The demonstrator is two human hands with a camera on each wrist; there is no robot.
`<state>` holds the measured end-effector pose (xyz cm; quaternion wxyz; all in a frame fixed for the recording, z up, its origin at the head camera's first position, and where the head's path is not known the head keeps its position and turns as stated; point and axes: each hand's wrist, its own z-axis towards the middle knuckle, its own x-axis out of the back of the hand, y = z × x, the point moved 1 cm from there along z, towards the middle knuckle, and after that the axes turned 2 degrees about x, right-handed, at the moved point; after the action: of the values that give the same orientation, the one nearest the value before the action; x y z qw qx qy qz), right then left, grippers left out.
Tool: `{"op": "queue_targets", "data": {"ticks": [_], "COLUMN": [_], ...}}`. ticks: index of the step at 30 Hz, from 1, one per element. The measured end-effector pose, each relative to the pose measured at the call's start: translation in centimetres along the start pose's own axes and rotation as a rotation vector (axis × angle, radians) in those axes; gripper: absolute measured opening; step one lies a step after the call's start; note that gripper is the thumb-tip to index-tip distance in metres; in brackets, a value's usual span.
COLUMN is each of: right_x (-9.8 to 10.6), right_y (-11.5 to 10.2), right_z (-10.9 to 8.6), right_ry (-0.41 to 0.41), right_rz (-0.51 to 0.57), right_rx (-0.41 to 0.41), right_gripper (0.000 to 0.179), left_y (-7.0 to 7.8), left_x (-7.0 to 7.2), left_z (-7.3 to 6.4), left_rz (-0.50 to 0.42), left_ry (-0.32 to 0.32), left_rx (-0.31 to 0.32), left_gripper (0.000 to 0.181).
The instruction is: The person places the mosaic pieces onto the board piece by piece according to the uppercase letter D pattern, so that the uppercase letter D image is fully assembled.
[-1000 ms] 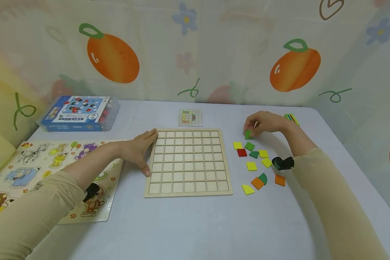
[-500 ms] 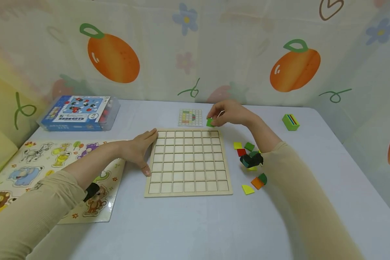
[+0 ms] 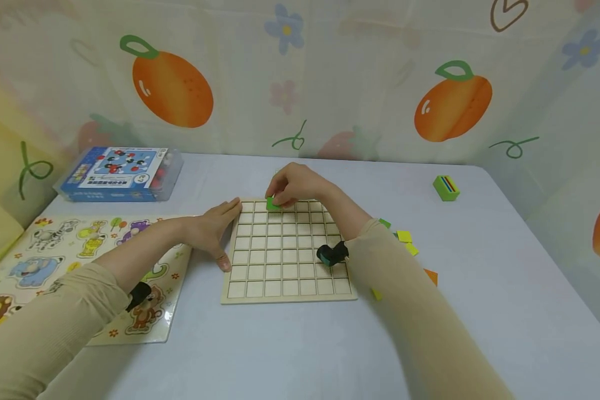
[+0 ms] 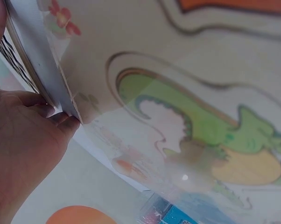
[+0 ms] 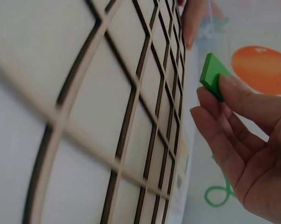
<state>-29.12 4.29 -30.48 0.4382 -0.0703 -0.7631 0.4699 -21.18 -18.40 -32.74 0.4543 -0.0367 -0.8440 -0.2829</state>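
Observation:
A green square tile (image 3: 273, 205) is pinched between thumb and fingers of my right hand (image 3: 300, 183), over the back row of the wooden grid board (image 3: 290, 287). In the right wrist view the tile (image 5: 213, 74) tilts up from the fingertips, and the board's cells stretch away beside it. My left hand (image 3: 209, 228) lies along the board's left side with fingers spread, thumb and fingertips at the edge. The left wrist view shows that palm (image 4: 28, 149) beside the animal puzzle board. The small printed grid card behind the board is hidden by my right hand in the head view.
Right of the board lie loose tiles, such as a yellow one (image 3: 404, 236) and an orange one (image 3: 431, 276), partly covered by my right sleeve. A green block (image 3: 446, 189) stands farther back. The animal puzzle board (image 3: 70, 247) and a blue-labelled plastic box (image 3: 120, 169) are at left.
My right hand has carried the green tile leftward from the loose tiles, past the card, to the board's back row. My left hand stays at the board's left edge.

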Motion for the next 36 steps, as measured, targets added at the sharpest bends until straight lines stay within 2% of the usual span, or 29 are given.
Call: {"op": "queue_targets", "data": {"ticks": [8,14,22,36], "right_x": [-2.0,-2.7,-3.1,-3.2], "right_y": [-1.0,-1.1,-1.0,-1.3], "right_z": [1.7,2.1,2.3,1.9], "right_ry": [-0.014,-0.019,-0.018,-0.011], "right_rz": [-0.038,-0.124,-0.194,-0.220], "right_rx": [-0.055,-0.059,-0.019,-0.053], "right_gripper": [0.013,0.010,0.010,0.007], "left_y": [0.0,0.1,-0.1,0.1], "left_x": [0.0,0.0,0.0,0.0], "left_z": [-0.1,-0.1,-0.1,-0.1], "left_rz": [0.006,0.006,-0.004,0.002], "left_ry": [-0.004,-0.006,-0.003,-0.006], "left_rx": [-0.002,0.001,-0.008,-0.004], "left_gripper": [0.143,0.143,0.143,0.142]}}
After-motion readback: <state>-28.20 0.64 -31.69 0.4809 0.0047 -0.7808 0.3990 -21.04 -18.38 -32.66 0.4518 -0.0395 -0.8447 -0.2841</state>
